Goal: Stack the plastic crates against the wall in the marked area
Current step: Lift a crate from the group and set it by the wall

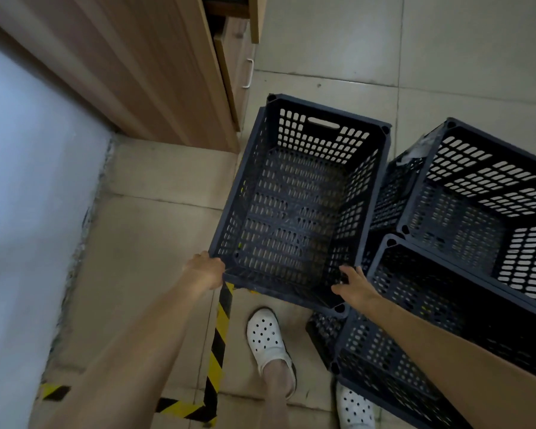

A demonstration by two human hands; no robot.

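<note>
A dark perforated plastic crate is in front of me, empty, tilted slightly, its near edge over the yellow-and-black floor tape. My left hand grips its near left corner. My right hand holds the near rim close to the right corner. The tape outlines a floor area next to the pale wall on the left. Two more dark crates stand to the right: one far right, one nearer under my right forearm.
A wooden cabinet stands against the wall beyond the marked area, with drawers and a white handle. My feet in white perforated clogs stand just outside the tape. Tiled floor stretches beyond the crates.
</note>
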